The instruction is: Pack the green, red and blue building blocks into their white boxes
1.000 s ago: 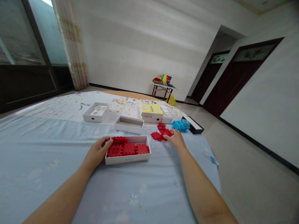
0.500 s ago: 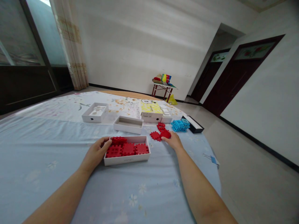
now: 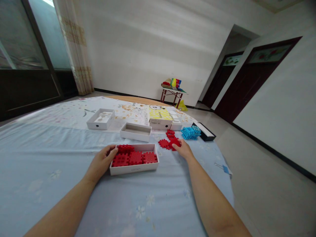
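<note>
My left hand (image 3: 101, 162) grips the left end of a white box (image 3: 134, 170), its thumb over the rim. Red interlocking plastic pieces (image 3: 135, 158) lie side by side in that box, with a raised one at the back left. To the right of the box, my right hand (image 3: 184, 149) pinches a red interlocking piece (image 3: 174, 143) between thumb and fingers, at its right edge. More loose red pieces (image 3: 164, 143) lie right beside it on the cloth. Just beyond that hand is a heap of blue interlocking pieces (image 3: 190, 133).
An open white tray (image 3: 136, 132) stands behind the red-filled box. Farther back are a white box with an insert (image 3: 100, 121) and a yellow-and-white box (image 3: 160, 119). A black box (image 3: 205, 132) lies near the right edge, where a blue clip (image 3: 225, 169) holds the tablecloth.
My right thumb has shifted slightly up onto the red piece, and that piece looks a little more tilted. My left hand and the white box have stayed put.
</note>
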### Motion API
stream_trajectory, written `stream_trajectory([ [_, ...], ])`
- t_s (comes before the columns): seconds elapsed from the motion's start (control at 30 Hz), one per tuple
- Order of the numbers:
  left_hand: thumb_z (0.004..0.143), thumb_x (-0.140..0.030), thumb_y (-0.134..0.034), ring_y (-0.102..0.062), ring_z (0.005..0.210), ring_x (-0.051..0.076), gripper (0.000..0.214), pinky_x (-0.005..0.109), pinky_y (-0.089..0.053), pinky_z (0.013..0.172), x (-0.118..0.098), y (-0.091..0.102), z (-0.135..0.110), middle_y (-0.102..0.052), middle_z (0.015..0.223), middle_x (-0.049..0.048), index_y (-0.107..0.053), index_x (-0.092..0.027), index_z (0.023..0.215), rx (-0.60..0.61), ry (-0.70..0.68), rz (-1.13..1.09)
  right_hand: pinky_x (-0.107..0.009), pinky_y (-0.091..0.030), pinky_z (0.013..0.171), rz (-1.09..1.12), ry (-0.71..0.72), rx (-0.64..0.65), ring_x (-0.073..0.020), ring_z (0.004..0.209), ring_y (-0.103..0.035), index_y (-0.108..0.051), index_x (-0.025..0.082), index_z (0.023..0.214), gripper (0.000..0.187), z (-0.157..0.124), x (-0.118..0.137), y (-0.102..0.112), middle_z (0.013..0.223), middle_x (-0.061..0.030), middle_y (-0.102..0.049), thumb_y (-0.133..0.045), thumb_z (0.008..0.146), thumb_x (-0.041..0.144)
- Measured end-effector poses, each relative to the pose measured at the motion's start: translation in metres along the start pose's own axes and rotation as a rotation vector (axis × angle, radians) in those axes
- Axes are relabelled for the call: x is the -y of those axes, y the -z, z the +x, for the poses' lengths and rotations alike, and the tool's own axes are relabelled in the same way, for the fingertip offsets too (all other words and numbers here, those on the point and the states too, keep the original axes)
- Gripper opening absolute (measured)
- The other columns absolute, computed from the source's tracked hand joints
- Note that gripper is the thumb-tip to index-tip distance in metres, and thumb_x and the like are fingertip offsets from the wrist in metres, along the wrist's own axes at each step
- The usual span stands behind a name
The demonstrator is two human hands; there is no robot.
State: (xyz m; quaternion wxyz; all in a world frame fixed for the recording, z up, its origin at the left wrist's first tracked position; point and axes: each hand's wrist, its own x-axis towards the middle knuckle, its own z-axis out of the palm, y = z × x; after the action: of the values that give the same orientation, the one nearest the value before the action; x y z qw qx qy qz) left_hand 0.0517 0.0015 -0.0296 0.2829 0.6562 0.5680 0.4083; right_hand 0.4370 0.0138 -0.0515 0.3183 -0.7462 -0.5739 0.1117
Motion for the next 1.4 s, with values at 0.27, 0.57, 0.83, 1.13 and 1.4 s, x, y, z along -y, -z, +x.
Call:
stream_trajectory([
  [0.27,0.073,-0.054,-0.044,-0.062,0.080,0.021,0.045,0.027,-0.046,0.072,0.004,0.000,0.001,-0.069,0.084,0.0023,-0.062,-0.018,0.093,0.002,0.012,0.016,-0.032,-0.046,0.076,0.274,0.007,0.089,-0.0197,0.084,-0.062,-0.061,0.017,0.097,0.030,0.004,-0.003,0.008,0.092,-0.0057,-0.068,-0.056,0.072,0.033],
  [0.57,0.075,-0.053,-0.044,-0.062,0.083,0.021,0.044,0.026,-0.046,0.073,0.001,0.000,0.000,-0.069,0.088,0.0026,-0.061,-0.018,0.095,0.023,0.008,-0.013,-0.031,-0.047,0.070,0.416,0.108,0.387,-0.0172,0.068,-0.061,-0.067,0.012,0.081,0.034,0.001,-0.002,0.024,0.073,-0.0021,-0.069,-0.056,0.071,0.043],
  [0.83,0.072,-0.055,-0.045,-0.063,0.078,0.021,0.045,0.026,-0.047,0.070,-0.005,0.001,-0.001,-0.070,0.082,0.0012,-0.062,-0.018,0.092,0.008,0.033,-0.034,-0.036,-0.043,0.087,0.193,0.220,0.067,-0.0218,0.095,-0.061,-0.067,0.017,0.100,0.033,0.002,0.008,0.026,0.101,-0.0058,-0.068,-0.049,0.076,0.032],
  [1.13,0.073,-0.055,-0.043,-0.062,0.082,0.021,0.048,0.028,-0.046,0.074,0.002,-0.001,0.001,-0.070,0.087,0.0027,-0.062,-0.017,0.096,0.019,0.022,-0.005,-0.036,-0.041,0.090,-0.124,0.354,0.294,-0.0253,0.101,-0.057,-0.062,0.017,0.110,0.055,-0.015,0.035,0.024,0.111,-0.0083,-0.063,-0.063,0.067,0.051],
  [1.4,0.073,-0.056,-0.042,-0.062,0.081,0.021,0.048,0.027,-0.046,0.073,0.000,-0.001,0.000,-0.070,0.086,0.0025,-0.062,-0.017,0.094,0.001,0.024,0.012,-0.038,-0.037,0.095,-0.201,0.317,0.304,-0.0275,0.109,-0.051,-0.053,0.015,0.121,0.070,-0.014,0.030,0.018,0.118,-0.0128,-0.057,-0.070,0.060,0.046],
])
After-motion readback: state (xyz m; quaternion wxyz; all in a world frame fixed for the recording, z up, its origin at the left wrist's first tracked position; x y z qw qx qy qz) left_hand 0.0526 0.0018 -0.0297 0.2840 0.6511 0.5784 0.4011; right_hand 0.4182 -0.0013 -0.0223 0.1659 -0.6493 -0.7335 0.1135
